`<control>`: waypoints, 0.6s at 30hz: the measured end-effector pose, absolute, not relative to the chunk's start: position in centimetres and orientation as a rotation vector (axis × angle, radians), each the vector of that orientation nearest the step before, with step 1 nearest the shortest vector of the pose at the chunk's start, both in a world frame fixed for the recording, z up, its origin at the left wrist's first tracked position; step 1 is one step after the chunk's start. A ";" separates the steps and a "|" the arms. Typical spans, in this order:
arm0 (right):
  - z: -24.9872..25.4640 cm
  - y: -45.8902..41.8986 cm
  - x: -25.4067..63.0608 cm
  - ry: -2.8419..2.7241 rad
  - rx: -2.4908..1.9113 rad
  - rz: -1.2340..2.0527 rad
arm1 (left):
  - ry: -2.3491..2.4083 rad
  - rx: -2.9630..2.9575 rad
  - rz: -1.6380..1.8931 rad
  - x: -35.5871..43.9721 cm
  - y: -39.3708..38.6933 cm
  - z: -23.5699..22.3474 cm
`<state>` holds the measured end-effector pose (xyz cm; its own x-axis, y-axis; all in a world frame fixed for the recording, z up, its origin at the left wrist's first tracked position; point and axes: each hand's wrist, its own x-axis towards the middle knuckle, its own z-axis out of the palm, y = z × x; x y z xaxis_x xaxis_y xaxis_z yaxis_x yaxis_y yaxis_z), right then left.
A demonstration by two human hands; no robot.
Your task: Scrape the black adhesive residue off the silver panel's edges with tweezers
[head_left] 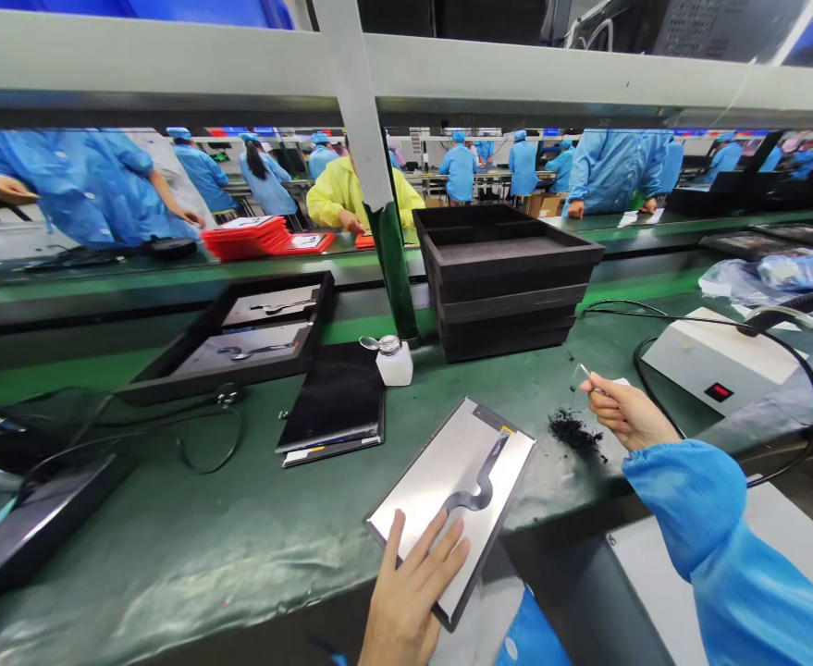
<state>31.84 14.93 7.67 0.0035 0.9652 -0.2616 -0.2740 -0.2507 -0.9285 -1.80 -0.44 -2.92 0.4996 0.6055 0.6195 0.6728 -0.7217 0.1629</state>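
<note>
A silver display panel (448,462) with a dark flex cable across its back lies tilted on the green bench mat, its near corner over the front edge. My left hand (410,592) rests flat on that near corner, fingers spread. My right hand (624,412) hovers to the right of the panel, pinching a thin metal tool whose tip points up and left. Just below that hand sits a small pile of black scraps (576,432).
A stack of black trays (510,277) stands behind the panel. A white dispenser bottle (393,361), a dark panel (337,398) and an open tray with two panels (253,333) lie left. A white box with a red switch (718,361) and cables sit right. People in blue coats work beyond.
</note>
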 end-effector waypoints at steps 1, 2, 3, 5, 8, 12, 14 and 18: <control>7.7 15.0 31.9 -0.837 -1.201 1.481 | -1.113 -2.633 -1.015 -1.9 -0.4 -2.9; 7.7 15.1 32.0 -0.837 -1.201 1.478 | -1.107 -2.632 -1.006 -1.9 -0.4 -3.0; 7.8 15.2 32.1 -0.838 -1.202 1.476 | -1.106 -2.630 -0.999 -1.9 -0.4 -3.0; 7.8 15.4 32.2 -0.839 -1.205 1.471 | -1.101 -2.627 -0.993 -1.9 -0.4 -3.0; 7.8 15.7 32.5 -0.843 -1.211 1.464 | -1.118 -2.612 -1.002 -1.9 -0.4 -3.0; 8.2 16.2 32.7 -0.858 -1.226 1.455 | -1.099 -2.601 -0.992 -1.9 -0.2 -2.9; 8.6 16.0 32.5 -0.876 -1.236 1.446 | -1.076 -2.595 -0.996 -1.9 0.0 -3.0; 9.9 13.6 30.6 -0.944 -1.251 1.440 | -1.019 -2.600 -0.968 -2.1 0.1 -3.2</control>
<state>30.59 13.60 9.92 -0.0009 0.9728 -0.2318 -0.1759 -0.2284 -0.9575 -2.10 0.13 -3.22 0.5515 0.5411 0.6348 0.6619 -0.7471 0.0617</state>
